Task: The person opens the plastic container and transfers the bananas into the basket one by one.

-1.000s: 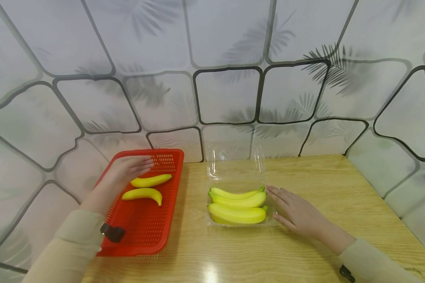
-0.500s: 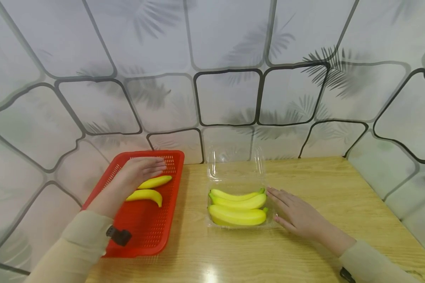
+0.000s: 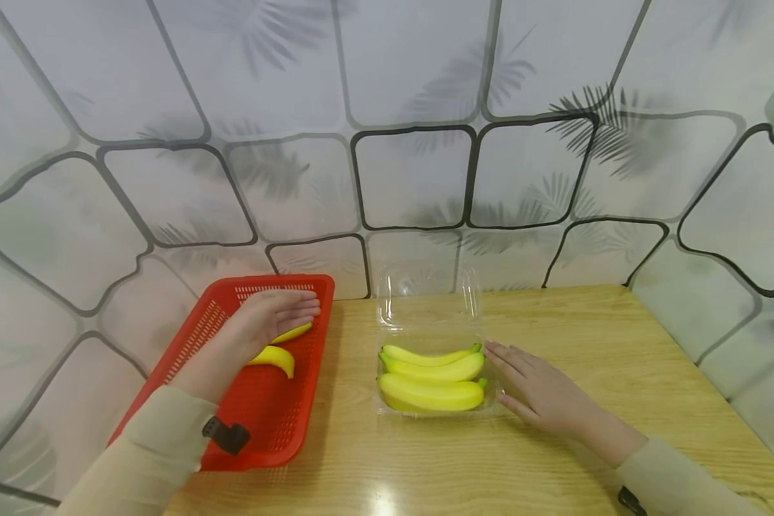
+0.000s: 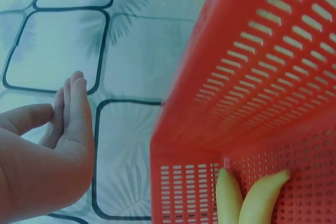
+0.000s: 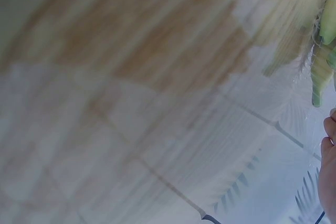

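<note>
On my head feed the left hand has just slid further right over the red plastic basket, which sits at the left of the desk. I take that as a change in the reach only: nothing looks picked up or put down by it. The fingers are straight and laid together, and the left wrist view shows nothing held in them. Whether the hand touches a banana I can't tell — from the head it simply covers part of both.

Against the frame a second ago, the fingertips have crossed to near the basket's far right corner, hiding more of the farther banana and the left end of the nearer banana. Those two haven't moved.

The right hand stays where it was, fingers straight and holding nothing that I can see, fingertips at the right edge of the clear clamshell — touching or just beside it, I can't say. My right wrist view catches only a sliver of that hand.

The clamshell stands near the desk's far edge, its lid raised toward the patterned wall. At least three bananas lie side by side in it, unchanged.
</note>
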Demonstrator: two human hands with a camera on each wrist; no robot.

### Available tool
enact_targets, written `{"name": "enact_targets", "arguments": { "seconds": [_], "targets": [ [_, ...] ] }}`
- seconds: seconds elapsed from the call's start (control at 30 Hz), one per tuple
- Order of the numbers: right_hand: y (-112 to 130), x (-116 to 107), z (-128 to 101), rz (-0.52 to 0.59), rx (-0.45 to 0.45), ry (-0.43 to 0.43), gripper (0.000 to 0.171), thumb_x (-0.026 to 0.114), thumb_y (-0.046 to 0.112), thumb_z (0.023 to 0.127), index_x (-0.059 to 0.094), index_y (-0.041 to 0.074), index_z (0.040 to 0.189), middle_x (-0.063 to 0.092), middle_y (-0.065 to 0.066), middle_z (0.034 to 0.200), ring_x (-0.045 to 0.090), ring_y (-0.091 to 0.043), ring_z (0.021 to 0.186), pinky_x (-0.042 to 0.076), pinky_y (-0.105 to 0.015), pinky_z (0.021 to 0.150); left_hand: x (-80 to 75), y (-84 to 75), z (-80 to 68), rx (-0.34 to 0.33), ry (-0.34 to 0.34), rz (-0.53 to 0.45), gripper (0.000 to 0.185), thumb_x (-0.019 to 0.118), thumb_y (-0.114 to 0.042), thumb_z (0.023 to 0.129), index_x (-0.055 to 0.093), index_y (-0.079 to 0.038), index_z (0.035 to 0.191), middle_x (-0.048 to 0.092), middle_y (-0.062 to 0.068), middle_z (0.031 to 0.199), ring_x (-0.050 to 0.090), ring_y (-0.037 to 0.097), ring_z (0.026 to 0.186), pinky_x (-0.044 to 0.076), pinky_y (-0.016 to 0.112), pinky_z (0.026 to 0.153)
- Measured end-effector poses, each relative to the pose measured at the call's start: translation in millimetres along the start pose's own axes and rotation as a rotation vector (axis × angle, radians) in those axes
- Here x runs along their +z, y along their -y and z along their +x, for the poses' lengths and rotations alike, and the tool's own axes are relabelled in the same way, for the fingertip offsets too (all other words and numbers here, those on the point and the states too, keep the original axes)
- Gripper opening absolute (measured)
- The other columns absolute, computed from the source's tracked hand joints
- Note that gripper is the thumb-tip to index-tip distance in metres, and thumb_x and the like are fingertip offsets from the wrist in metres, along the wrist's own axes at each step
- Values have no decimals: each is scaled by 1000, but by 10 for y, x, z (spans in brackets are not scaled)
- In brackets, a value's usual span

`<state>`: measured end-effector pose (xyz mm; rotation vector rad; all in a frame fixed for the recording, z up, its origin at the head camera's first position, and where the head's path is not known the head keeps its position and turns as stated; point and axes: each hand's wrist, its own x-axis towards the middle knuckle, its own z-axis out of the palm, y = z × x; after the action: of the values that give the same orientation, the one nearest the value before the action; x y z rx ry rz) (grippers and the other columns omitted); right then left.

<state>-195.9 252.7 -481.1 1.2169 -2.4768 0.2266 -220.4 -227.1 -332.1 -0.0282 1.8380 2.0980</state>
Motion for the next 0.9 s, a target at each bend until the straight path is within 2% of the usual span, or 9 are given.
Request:
{"name": "enact_targets", "arguments": {
  "seconds": [0.4, 0.5, 0.63, 0.9],
  "targets": [
    [-8, -5, 1, -5, -13, -3, 70, 73, 28, 99, 47, -5, 155, 51, -23, 160, 57, -38, 140, -7, -16, 132, 173, 67, -14, 24, 30, 33, 52, 50, -11, 112, 39, 16, 155, 79, -4, 112, 76, 9, 104, 63, 26, 97],
    [-1, -12, -2, -5, -10, -5, 71, 75, 27, 97, 48, -5, 155, 51, -23, 159, 57, -38, 140, -7, -15, 132, 232, 77, -20, 16, 32, 73, 50, 51, -12, 112, 42, 15, 154, 78, -5, 113, 76, 9, 106, 61, 28, 103],
    [8, -13, -8, -3, -15, -10, 71, 75, 26, 96, 48, -5, 154, 51, -23, 159, 57, -39, 139, -7, -16, 132, 310, 91, -38, -3, 34, 98, 49, 53, -14, 112, 46, 13, 152, 78, -3, 116, 75, 10, 109, 61, 27, 102],
    [-1, 9, -20, -10, -13, -14, 71, 73, 28, 98, 47, -4, 155, 51, -22, 160, 56, -38, 140, -6, -16, 132, 445, 128, -67, 6, 94, 27, 40, 52, -10, 111, 54, 14, 143, 80, -1, 108, 77, 11, 103, 62, 25, 97]
  ]
}}
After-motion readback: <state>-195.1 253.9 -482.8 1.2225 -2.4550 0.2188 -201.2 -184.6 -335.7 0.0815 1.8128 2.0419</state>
